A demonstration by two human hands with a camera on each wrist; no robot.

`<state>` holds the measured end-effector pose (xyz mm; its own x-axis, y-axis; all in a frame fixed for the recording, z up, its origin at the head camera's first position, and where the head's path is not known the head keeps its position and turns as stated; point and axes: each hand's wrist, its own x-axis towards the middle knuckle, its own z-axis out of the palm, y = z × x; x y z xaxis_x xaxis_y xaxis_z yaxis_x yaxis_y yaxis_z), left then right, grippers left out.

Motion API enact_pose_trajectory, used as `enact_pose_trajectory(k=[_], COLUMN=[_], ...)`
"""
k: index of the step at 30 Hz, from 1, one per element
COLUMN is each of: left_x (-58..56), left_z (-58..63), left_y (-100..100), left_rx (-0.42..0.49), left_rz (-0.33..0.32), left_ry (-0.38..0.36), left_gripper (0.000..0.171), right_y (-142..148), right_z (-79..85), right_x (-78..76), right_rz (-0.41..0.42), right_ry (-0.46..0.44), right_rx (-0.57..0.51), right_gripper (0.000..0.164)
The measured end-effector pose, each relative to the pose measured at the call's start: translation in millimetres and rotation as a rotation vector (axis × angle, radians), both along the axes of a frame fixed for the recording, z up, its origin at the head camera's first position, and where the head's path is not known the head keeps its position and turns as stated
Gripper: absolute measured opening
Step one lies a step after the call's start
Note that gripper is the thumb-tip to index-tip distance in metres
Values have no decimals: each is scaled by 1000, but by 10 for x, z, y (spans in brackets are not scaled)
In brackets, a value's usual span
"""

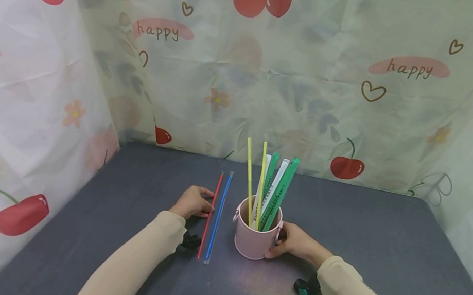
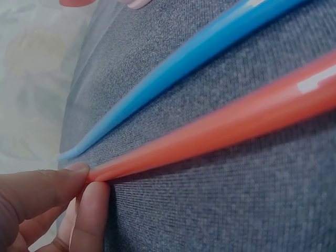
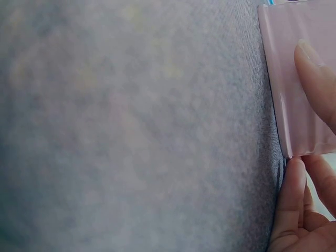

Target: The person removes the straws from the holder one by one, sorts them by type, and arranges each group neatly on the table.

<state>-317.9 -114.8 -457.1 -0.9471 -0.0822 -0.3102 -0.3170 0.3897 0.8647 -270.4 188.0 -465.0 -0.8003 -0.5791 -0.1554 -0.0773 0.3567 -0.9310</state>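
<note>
In the head view, my left hand is at a red drinking straw lying on the dark table. The left wrist view shows thumb and fingertips pinching that red straw near one end. A blue straw lies alongside, untouched. To their right stands a small pink bucket, upright. Two yellow straws and several green and white wrapped sticks lean in it. My right hand grips the bucket's right side, the thumb on its wall in the right wrist view.
A dark cloth-covered table extends around both hands. White curtains printed with cherries and hearts hang behind it and at both sides. Dark wrist straps sit under the sleeves.
</note>
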Motion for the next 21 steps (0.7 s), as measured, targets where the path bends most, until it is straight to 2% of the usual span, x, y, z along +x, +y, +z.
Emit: enact_pose_trajectory(k=[9, 21], left_x=[6, 31], left_z=[16, -1], left_y=[-16, -33], left_rx=[-42, -24], left_rz=[4, -11], left_ry=[-13, 10], left_gripper=[48, 46], right_y=[-10, -10], right_z=[20, 25], right_x=[9, 6], right_rz=[-7, -9], right_ry=[-4, -10], right_rx=[4, 11], right_gripper=[62, 65])
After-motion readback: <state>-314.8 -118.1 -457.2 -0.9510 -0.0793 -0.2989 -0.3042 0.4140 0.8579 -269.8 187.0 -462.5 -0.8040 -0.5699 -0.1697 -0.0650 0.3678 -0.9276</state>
